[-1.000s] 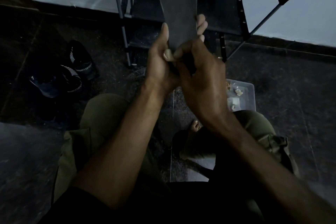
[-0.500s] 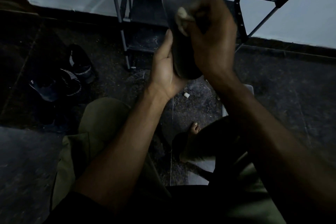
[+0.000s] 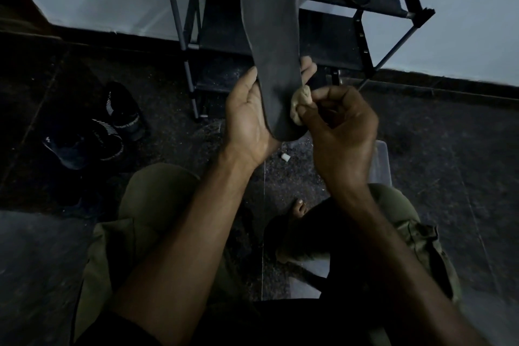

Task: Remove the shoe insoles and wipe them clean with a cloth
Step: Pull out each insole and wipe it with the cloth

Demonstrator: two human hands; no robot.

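The right hand [image 3: 341, 132], up near the middle of the insole [image 3: 271, 45] half a second ago, is now down at its heel end, at 3 o'clock of the heel, fingers curled and pinching a small crumpled pale cloth [image 3: 301, 102] against the edge. The left hand [image 3: 248, 118] cradles the heel, thumb on one side, fingertips showing past the other. The insole is flat, dark, matte, rounded at the heel, held upright before a black metal shoe rack [image 3: 362, 36]. Dark striped shoes [image 3: 104, 126] lie at 9 o'clock on the speckled floor [image 3: 449, 149].
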